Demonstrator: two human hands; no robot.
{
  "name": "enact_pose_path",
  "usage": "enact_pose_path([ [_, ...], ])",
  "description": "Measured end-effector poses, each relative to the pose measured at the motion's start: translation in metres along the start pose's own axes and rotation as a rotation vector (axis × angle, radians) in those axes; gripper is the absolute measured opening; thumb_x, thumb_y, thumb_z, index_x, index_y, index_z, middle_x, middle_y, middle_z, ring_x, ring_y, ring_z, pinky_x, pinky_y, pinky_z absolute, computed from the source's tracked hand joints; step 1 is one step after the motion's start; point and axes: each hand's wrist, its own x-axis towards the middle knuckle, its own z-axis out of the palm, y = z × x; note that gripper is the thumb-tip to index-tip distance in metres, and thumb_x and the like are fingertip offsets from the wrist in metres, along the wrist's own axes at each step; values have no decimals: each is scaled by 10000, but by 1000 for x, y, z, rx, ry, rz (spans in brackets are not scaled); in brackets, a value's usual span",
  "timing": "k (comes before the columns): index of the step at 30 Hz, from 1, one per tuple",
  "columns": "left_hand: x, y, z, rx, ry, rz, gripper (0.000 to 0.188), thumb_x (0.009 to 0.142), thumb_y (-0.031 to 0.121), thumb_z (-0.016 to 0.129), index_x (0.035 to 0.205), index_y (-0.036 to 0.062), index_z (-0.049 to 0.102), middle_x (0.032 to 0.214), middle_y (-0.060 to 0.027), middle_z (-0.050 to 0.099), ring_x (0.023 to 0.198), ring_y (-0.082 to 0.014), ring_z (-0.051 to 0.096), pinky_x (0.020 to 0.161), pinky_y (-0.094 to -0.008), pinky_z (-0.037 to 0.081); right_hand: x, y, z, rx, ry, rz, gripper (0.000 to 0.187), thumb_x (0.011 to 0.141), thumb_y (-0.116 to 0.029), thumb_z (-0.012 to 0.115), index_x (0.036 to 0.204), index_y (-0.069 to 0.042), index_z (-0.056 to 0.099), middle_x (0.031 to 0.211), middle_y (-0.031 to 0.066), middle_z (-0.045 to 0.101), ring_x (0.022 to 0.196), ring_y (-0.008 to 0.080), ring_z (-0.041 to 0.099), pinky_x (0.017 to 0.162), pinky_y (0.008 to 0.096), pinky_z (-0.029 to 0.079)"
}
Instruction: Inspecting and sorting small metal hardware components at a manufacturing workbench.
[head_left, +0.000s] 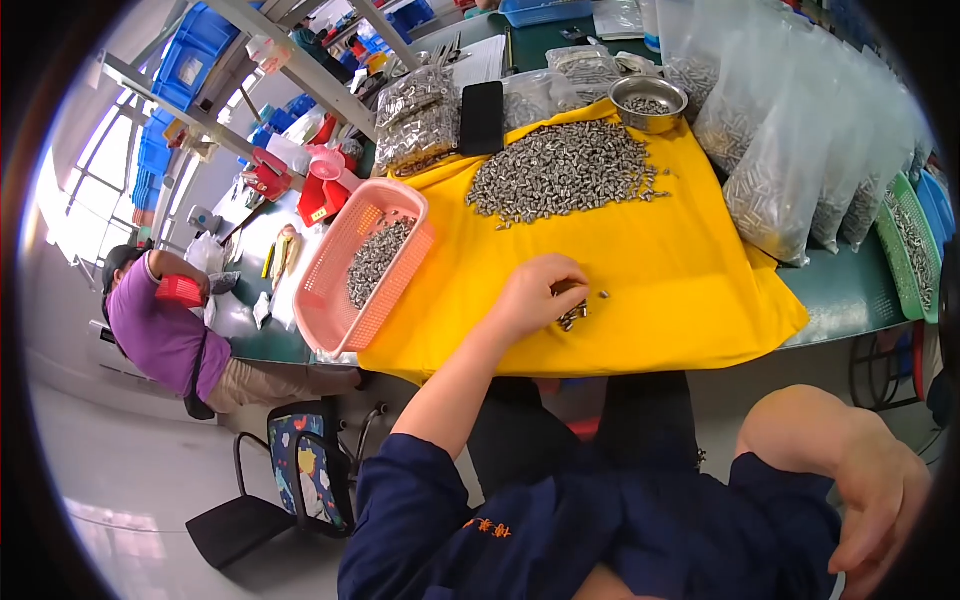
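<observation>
My left hand (540,295) rests on the yellow cloth (470,290) with its fingers curled round a few small metal cylinders (572,319), which show below the fingers; how many it grips is hidden. One loose cylinder (603,295) lies just to its right. Farther back on the cloth spreads a big pile of the same silvery cylinders (560,170). To the left of the hand, a pink perforated basket (318,290) contains more of them. Away from the table, at the lower right, my right hand (880,510) hangs beside my body, fingers loosely extended and holding nothing.
A steel bowl (648,104) of parts stands behind the pile. Tall clear bags (775,190) of parts line the right, near a green basket (910,250). Bagged parts (415,115) and a black phone (482,118) lie at the back. Left are a person (165,330) and a chair (290,480).
</observation>
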Motion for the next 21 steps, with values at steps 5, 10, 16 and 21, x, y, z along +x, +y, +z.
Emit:
enact_pose_path([
  [5, -5, -2, 4, -66, -46, 23, 123, 711, 61, 632, 816, 2, 604, 852, -84, 588, 745, -180, 569, 651, -264, 455, -29, -48, -7, 221, -149, -48, 193, 750, 45, 486, 899, 6, 602, 950, 132, 580, 840, 250, 582, 706, 393, 466],
  [10, -8, -2, 0, -276, -78, -32, 124, 730, 90, 629, 823, 12, 604, 867, -85, 598, 743, -181, 587, 627, -265, 462, -24, -7, -21, 454, -266, -93, 165, 740, 88, 500, 850, 59, 619, 896, 210, 605, 846, 290, 591, 726, 409, 480],
  [16, 11, -41, -44, 27, 279, -196, 153, 751, 107, 609, 881, 28, 626, 844, -82, 628, 769, -171, 599, 668, -276, 473, -37, 27, -49, 146, 469, 425, 173, 785, -53, 473, 656, -80, 585, 747, 47, 632, 584, 148, 577, 496, 250, 430],
  [21, 30, -61, -56, 242, 228, -229, 182, 731, 146, 604, 891, 65, 636, 850, -119, 619, 770, -258, 595, 697, -329, 468, -91, 142, -99, -141, 978, 1032, 84, 868, -165, 481, 853, -82, 488, 659, -26, 438, 614, 69, 407, 578, 198, 342],
])
